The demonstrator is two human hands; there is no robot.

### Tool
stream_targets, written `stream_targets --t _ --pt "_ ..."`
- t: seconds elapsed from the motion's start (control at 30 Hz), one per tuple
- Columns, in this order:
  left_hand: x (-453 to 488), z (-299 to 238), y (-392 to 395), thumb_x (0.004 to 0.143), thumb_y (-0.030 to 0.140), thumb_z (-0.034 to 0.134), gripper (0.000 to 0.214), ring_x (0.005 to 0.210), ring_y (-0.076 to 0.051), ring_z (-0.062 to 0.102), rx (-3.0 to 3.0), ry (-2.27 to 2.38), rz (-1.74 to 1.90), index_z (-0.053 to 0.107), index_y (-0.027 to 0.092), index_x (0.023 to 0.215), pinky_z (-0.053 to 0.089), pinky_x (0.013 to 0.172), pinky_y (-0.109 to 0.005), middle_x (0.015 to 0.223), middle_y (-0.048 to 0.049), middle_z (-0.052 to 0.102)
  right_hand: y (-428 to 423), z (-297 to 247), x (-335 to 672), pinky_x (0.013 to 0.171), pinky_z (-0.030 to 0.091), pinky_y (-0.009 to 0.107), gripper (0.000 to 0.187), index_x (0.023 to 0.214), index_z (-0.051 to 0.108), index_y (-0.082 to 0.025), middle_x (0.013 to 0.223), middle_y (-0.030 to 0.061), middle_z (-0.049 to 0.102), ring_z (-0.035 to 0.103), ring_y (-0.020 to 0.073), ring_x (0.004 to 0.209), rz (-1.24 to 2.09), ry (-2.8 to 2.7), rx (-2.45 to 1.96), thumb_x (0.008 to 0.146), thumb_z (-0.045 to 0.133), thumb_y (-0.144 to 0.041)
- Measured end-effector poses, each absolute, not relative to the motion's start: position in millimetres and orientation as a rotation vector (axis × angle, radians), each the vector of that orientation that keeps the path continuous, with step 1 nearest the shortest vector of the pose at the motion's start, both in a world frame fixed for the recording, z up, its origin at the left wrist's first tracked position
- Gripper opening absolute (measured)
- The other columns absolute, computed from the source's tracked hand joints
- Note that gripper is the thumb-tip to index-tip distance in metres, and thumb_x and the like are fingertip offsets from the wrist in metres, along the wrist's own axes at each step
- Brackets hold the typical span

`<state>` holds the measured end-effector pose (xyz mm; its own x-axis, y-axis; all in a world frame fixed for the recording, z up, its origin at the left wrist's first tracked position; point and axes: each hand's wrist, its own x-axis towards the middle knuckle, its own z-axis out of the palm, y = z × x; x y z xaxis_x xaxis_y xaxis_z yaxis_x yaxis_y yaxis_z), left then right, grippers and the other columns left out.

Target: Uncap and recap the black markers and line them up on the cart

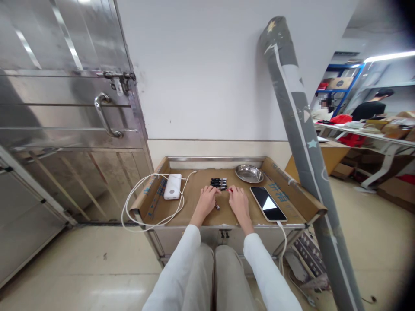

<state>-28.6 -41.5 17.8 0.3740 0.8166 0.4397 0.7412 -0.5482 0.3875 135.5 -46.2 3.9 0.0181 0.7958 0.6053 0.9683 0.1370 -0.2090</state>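
Note:
Several small black tubes with silvery ends (218, 180) lie side by side in a short stack of rows on the brown cardboard surface (197, 214). My left hand (206, 201) is at the left end of the nearest tube, its fingers curled and closed there. My right hand (239, 202) pinches at the right end, where a bit of dark red shows by the fingertips. The fingers partly hide this nearest tube. Another small tube (217, 206) lies beside my left thumb, tilted and partly covered. The tubes are too small to tell their exact kind.
A white power bank (173, 186) with a looped white cable lies at left. A round metal dish (249, 173) stands behind my right hand, and a phone (268, 204) charges at right. A tall grey roll (300, 116) leans beside the cart. Two people sit far right.

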Motion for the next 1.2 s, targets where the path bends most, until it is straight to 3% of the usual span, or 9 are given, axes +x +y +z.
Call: stream_targets --t 0.17,0.4,0.6,1.0,1.07,1.13,1.2 --pt "-36 18 -50 0.073 -0.001 0.039 0.038 0.101 -0.020 0.048 2.510 1.266 0.769 0.061 0.023 0.093 0.033 0.089 -0.037 0.101 -0.0025 0.060 -46 5 136 0.074 0.034 0.031 0.018 0.088 0.056 -0.020 0.087 0.0081 0.060 0.049 0.0215 0.083 -0.400 -1.817 -1.664 0.091 0.039 -0.017" --pt "-30 13 -42 0.083 0.018 0.050 0.017 0.103 -0.021 0.047 2.526 1.297 0.781 0.060 0.023 0.096 0.032 0.090 -0.039 0.103 -0.0037 0.059 -45 7 135 0.075 0.035 0.031 0.019 0.091 0.057 -0.019 0.089 0.0089 0.059 0.049 0.0218 0.085 -0.419 -1.838 -1.666 0.092 0.038 -0.018" --pt "-26 13 -31 0.093 0.022 0.039 0.023 0.104 -0.018 0.051 2.478 1.403 0.908 0.053 0.024 0.112 0.033 0.091 -0.035 0.112 -0.0052 0.057 -43 7 135 0.075 0.034 0.030 0.021 0.094 0.056 -0.019 0.087 0.0075 0.062 0.052 0.0205 0.083 -0.372 -1.846 -1.604 0.094 0.035 -0.021" --pt "-26 12 -24 0.096 0.025 0.037 0.025 0.101 -0.017 0.054 2.581 1.491 1.023 0.054 0.024 0.114 0.034 0.088 -0.032 0.108 -0.0038 0.059 -45 11 133 0.079 0.040 0.032 0.030 0.102 0.057 -0.018 0.095 0.0104 0.066 0.059 0.0213 0.086 -0.265 -1.864 -1.523 0.096 0.029 -0.024" --pt "-26 13 -24 0.096 0.026 0.035 0.026 0.099 -0.017 0.055 2.581 1.485 1.034 0.054 0.023 0.113 0.036 0.086 -0.031 0.108 -0.0041 0.060 -46 12 131 0.083 0.043 0.034 0.033 0.120 0.049 -0.018 0.108 0.0107 0.065 0.060 0.0215 0.095 -0.116 -1.947 -1.424 0.094 0.028 -0.021" --pt "-27 13 -24 0.096 0.027 0.034 0.026 0.097 -0.017 0.055 2.551 1.521 1.063 0.054 0.023 0.113 0.037 0.085 -0.031 0.108 -0.0046 0.061 -45 13 128 0.089 0.044 0.035 0.046 0.138 0.030 -0.019 0.123 0.0107 0.058 0.057 0.0210 0.109 0.012 -2.003 -1.329 0.091 0.031 -0.018" --pt "-29 13 -24 0.096 0.026 0.035 0.026 0.096 -0.019 0.055 2.488 1.628 1.104 0.054 0.022 0.113 0.038 0.085 -0.032 0.106 -0.0054 0.061 -44 12 127 0.096 0.042 0.037 0.059 0.144 0.017 -0.020 0.134 0.0108 0.050 0.051 0.0204 0.119 0.046 -2.022 -1.292 0.088 0.033 -0.017"
